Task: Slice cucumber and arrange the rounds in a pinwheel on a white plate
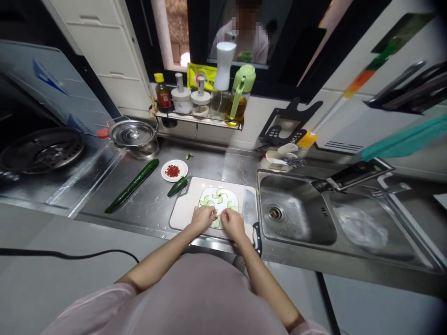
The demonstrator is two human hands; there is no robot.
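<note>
Two grips close together over the near rim of a white plate (228, 193), knuckles up, fingers curled down among the cucumber slices (220, 191).

Left grip (203, 217): fingers bent and bunched, tips down at the plate's near edge. Pinching a slice or merely touching it, cannot tell.

Right grip (233, 222): half-curled in the same way, tips down just right of the left grip's. Any hold hidden beneath the fingers, so again cannot tell.

Between the two grips, a single slice (217, 223), pale green, at the plate's near edge and very close to both sets of fingertips. Just beyond the fingertips, more half-moon slices in a loose ring across the plate.

Beneath the plate and both grips, a pale cutting board (183, 209) on the steel surface (146, 200).

Just right of the right grip, a cleaver (250, 209) flat on the board, blade pointing away, dark handle beside the right wrist.

Beyond and left of the left grip, a short cucumber piece (177, 186) at the board's far corner, and past it a small dish (174, 170) of red bits. Farther left, well apart, a whole cucumber (132, 185) lying slantwise on the surface.

Well right of the right grip, past the cleaver, a steel sink (296, 209). Far beyond the left grip, a lidded pot (134, 135) and a rack (199, 118) of bottles and jars.
</note>
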